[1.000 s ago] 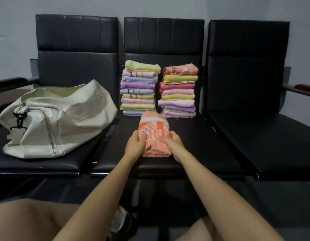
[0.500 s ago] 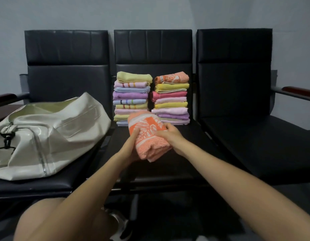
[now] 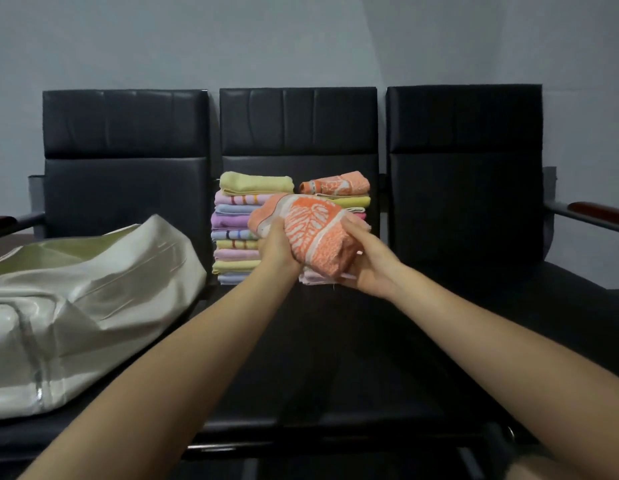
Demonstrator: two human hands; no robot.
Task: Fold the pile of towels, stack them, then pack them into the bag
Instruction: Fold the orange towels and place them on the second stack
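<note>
Both hands, left hand and right hand, curl their fingers round a folded orange towel, held aloft before two towel stacks on the middle seat. One cream bag lies on the left seat.

Three joined black padded chairs, wooden armrests, plain grey wall.

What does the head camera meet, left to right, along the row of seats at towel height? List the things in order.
White bag → left towel stack → left hand → orange towel → right hand → empty right seat.
</note>
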